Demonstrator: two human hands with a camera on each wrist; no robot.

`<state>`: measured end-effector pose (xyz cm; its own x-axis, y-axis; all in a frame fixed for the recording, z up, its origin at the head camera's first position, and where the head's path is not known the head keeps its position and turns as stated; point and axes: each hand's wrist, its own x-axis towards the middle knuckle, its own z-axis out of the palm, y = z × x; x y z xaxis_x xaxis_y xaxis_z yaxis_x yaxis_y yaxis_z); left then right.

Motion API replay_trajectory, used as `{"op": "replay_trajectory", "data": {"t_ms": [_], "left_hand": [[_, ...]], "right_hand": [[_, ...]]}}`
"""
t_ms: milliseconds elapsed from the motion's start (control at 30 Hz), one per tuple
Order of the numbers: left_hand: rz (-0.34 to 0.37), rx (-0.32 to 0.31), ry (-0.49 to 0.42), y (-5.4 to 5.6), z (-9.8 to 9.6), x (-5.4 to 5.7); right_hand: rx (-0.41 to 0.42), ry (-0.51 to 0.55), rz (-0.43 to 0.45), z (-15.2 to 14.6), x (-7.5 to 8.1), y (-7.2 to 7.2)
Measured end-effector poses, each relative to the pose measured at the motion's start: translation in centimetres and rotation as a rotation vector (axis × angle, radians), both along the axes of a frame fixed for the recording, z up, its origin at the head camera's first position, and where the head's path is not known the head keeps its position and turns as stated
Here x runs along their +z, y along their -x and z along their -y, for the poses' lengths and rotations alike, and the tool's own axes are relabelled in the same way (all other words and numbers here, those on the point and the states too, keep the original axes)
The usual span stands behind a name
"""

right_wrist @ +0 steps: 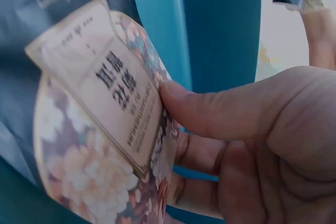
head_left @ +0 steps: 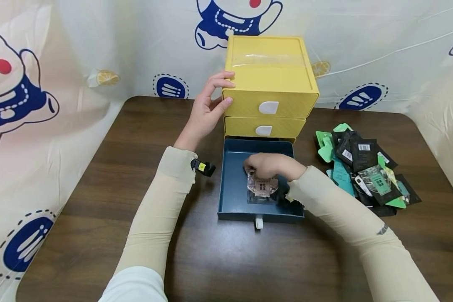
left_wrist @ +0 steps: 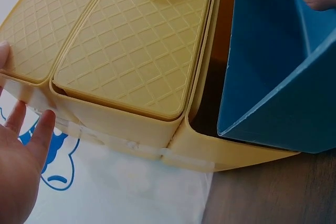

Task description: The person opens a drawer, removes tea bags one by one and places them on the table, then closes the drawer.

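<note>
A yellow drawer box (head_left: 269,77) stands at the back of the table, its dark blue bottom drawer (head_left: 232,176) pulled out. My left hand (head_left: 208,102) rests against the left side of the box near its upper front edge, fingers extended. Over the drawer, my right hand (head_left: 266,165) pinches a dark sachet (head_left: 261,193) with a flower-patterned label. In the right wrist view, the thumb presses on the label (right_wrist: 79,150) near its edge, with fingers behind. The far end of the sachet is hidden under the hand in the head view.
To the right of the box lies a loose pile of black, green and teal packets (head_left: 362,153). A white tab (head_left: 259,222) sticks out from the drawer's front. Behind the brown table (head_left: 143,126) hangs a white printed cloth (head_left: 109,37).
</note>
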<state>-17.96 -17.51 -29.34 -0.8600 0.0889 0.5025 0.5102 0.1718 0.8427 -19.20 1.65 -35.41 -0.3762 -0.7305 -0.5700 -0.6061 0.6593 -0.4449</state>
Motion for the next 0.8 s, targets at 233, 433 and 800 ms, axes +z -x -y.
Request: {"op": "replay_trajectory", "data": {"t_ms": [233, 433, 800], "left_hand": [[0.002, 0.007, 0.006, -0.1, -0.1, -0.1], [0.001, 0.005, 0.008, 0.0, -0.1, 0.0], [0.002, 0.005, 0.007, -0.1, 0.0, 0.0]], "right_hand": [[-0.084, 0.081, 0.162, -0.9, 0.4, 1.2], [-0.231, 0.191, 0.286, -2.4, 1.9, 1.7], [-0.476, 0.312, 0.414, -7.3, 5.6, 3.1]]}}
